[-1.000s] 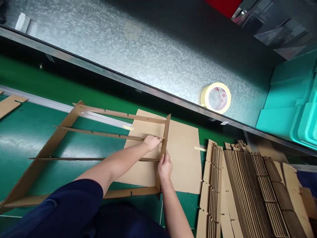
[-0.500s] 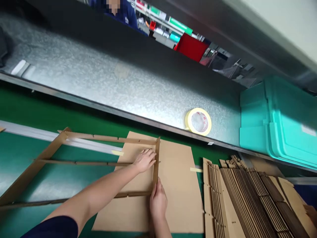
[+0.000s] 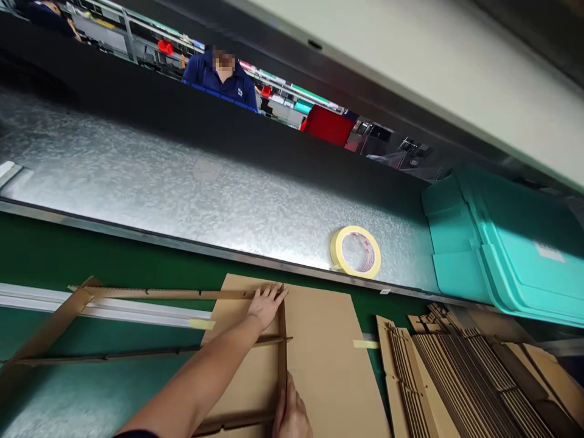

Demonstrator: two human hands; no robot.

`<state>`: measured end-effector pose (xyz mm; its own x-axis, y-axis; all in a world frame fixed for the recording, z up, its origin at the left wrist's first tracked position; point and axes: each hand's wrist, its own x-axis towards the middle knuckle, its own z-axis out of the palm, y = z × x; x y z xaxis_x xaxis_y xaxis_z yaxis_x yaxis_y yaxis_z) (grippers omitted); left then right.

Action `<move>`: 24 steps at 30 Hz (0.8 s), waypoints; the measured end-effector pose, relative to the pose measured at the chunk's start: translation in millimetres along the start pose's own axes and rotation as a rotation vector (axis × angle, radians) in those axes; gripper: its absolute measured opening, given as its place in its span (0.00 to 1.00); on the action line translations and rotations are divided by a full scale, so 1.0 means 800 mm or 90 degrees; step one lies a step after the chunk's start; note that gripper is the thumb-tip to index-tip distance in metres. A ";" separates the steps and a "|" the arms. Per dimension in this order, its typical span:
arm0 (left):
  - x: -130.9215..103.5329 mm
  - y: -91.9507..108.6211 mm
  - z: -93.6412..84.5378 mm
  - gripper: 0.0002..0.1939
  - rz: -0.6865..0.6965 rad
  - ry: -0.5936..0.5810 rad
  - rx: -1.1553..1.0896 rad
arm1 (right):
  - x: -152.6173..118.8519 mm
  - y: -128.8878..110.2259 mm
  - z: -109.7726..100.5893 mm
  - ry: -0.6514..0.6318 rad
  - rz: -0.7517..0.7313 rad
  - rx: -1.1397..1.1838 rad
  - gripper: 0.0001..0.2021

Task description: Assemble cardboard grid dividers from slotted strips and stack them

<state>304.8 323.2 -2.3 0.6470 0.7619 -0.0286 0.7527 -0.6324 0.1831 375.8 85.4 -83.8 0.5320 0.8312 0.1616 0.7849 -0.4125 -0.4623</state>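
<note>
A cardboard divider strip [image 3: 281, 353] stands on edge over a flat cardboard sheet [image 3: 328, 359]. My left hand [image 3: 266, 309] is at its far end, with fingers across the corner where a long slotted strip [image 3: 168, 294] meets it; the thumb is hidden. Closer to me, my right hand [image 3: 292, 410] is closed around the same divider strip. Another long strip [image 3: 137, 354] crosses it between my hands, and a third strip [image 3: 241, 420] meets it beside my right hand. At the left, an upright cardboard strip [image 3: 50, 325] joins the long strips into a frame.
Stacks of slotted cardboard pieces [image 3: 460, 377] lie at the right. A tape roll [image 3: 355, 251] rests on the metal shelf [image 3: 182, 201], left of a turquoise bin [image 3: 515, 243]. Pale tape pieces [image 3: 366, 344] are near the sheet. A person [image 3: 221, 79] is beyond the shelf.
My left hand has slid along the divider strip to its far-end corner. My right hand stays on the near part. The view has shifted, so everything appears lower.
</note>
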 end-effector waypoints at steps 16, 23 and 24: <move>-0.360 -0.191 -0.091 0.22 -0.335 0.318 0.024 | 0.009 -0.044 -0.064 -0.154 -0.104 -0.165 0.31; -0.587 -0.298 -0.102 0.22 -0.730 0.253 0.103 | 0.035 -0.013 -0.040 -0.076 -0.102 -0.080 0.38; -0.608 -0.315 -0.100 0.22 -0.781 0.232 0.097 | 0.038 -0.014 -0.040 -0.018 -0.109 -0.047 0.38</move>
<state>-209.6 123.1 44.3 -0.5264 0.8319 0.1755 0.8502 0.5138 0.1147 393.3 103.6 -45.8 0.3807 0.9013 0.2066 0.8846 -0.2899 -0.3653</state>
